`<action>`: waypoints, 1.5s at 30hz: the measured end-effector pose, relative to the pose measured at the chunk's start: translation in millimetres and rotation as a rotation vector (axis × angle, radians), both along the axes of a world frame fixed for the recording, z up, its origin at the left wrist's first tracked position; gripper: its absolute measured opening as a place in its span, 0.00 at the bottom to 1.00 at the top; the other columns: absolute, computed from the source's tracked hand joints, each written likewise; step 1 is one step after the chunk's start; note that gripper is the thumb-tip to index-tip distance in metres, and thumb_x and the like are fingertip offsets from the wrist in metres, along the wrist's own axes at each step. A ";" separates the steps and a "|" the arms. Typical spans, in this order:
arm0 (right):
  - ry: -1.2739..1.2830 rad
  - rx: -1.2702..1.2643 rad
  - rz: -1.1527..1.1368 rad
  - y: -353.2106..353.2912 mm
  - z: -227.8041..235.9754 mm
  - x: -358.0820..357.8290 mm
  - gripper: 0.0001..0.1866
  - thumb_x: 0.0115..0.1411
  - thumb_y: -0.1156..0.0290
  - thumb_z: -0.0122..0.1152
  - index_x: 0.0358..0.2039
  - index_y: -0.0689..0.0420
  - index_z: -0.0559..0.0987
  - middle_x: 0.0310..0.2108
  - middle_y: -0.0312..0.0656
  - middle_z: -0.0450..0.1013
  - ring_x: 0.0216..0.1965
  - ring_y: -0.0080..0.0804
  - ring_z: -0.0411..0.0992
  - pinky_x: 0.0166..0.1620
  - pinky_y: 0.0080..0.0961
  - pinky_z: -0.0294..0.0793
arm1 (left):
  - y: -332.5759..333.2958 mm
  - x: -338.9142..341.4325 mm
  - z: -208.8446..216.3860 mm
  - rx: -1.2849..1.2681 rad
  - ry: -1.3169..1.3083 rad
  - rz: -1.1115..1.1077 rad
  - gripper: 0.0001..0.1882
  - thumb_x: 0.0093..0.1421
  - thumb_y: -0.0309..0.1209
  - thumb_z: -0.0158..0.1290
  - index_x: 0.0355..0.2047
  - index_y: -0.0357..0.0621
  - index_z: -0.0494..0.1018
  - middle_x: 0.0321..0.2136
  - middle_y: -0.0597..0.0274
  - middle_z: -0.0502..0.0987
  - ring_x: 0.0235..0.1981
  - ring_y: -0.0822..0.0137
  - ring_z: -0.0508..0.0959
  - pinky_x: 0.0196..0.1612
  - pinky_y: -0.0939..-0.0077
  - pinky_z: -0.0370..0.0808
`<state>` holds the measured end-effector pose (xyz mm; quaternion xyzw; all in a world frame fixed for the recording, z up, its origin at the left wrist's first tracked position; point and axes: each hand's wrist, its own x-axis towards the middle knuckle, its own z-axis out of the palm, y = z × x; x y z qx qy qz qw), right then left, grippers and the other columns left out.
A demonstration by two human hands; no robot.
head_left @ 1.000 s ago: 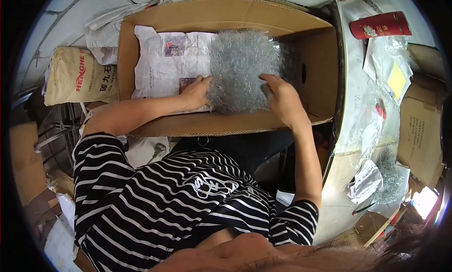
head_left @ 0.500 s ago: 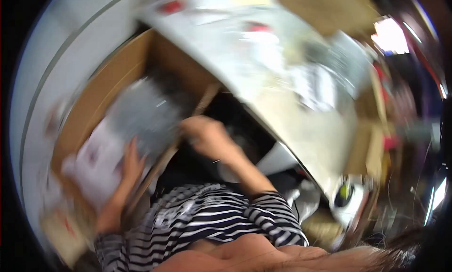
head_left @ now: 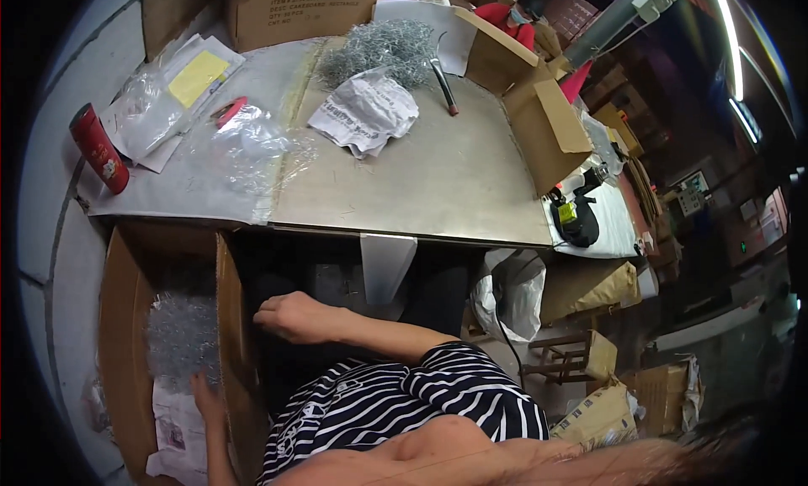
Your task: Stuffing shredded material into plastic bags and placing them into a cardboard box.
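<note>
Lifted away from the glassy pile (head_left: 179,330), the right hand (head_left: 290,316) now curls outside the cardboard box (head_left: 236,334); I cannot tell whether it or the left hand (head_left: 204,396), at the pile's edge, pinches anything. Grey, translucent, bristly, the squarish pile sits inside, beside printed paper (head_left: 178,427).

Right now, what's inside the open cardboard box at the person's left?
The cardboard box holds tangled clear strands and printed newspaper; the left hand is in there too. Whatever lies beneath the strands and paper is covered.
</note>
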<state>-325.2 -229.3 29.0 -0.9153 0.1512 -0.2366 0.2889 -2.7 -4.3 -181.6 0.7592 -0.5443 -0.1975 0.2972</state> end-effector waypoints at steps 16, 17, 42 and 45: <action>0.420 0.092 -0.379 97.2 -4.1 -184.3 0.14 0.56 0.68 0.60 0.42 0.60 0.76 0.37 0.49 0.74 0.41 0.49 0.74 0.44 0.41 0.74 | -40.8 -40.2 195.9 -0.175 0.404 0.005 0.15 0.61 0.23 0.51 0.49 0.37 0.72 0.42 0.62 0.77 0.29 0.75 0.75 0.27 0.83 0.71; 0.441 0.109 -0.415 105.6 -6.0 -193.7 0.15 0.56 0.68 0.60 0.42 0.60 0.76 0.37 0.50 0.74 0.42 0.49 0.74 0.45 0.42 0.74 | -46.2 -59.5 209.6 -0.169 0.435 -0.027 0.14 0.61 0.25 0.51 0.47 0.37 0.73 0.39 0.61 0.78 0.28 0.76 0.75 0.28 0.83 0.72; 0.113 0.043 -1.457 -466.7 16.8 -398.9 0.28 0.54 0.61 0.63 0.53 0.60 0.73 0.45 0.59 0.75 0.49 0.54 0.73 0.53 0.40 0.70 | -596.7 -370.5 275.3 -0.283 -0.055 -0.263 0.37 0.55 0.36 0.60 0.61 0.39 0.57 0.59 0.46 0.63 0.46 0.48 0.76 0.49 0.58 0.72; 0.107 0.201 -1.516 -535.5 13.0 -367.4 0.24 0.52 0.60 0.64 0.46 0.62 0.75 0.42 0.59 0.76 0.47 0.56 0.73 0.52 0.42 0.70 | -628.7 -388.8 280.7 -0.031 -0.148 -0.275 0.34 0.56 0.40 0.59 0.59 0.40 0.61 0.55 0.47 0.67 0.49 0.47 0.74 0.51 0.56 0.70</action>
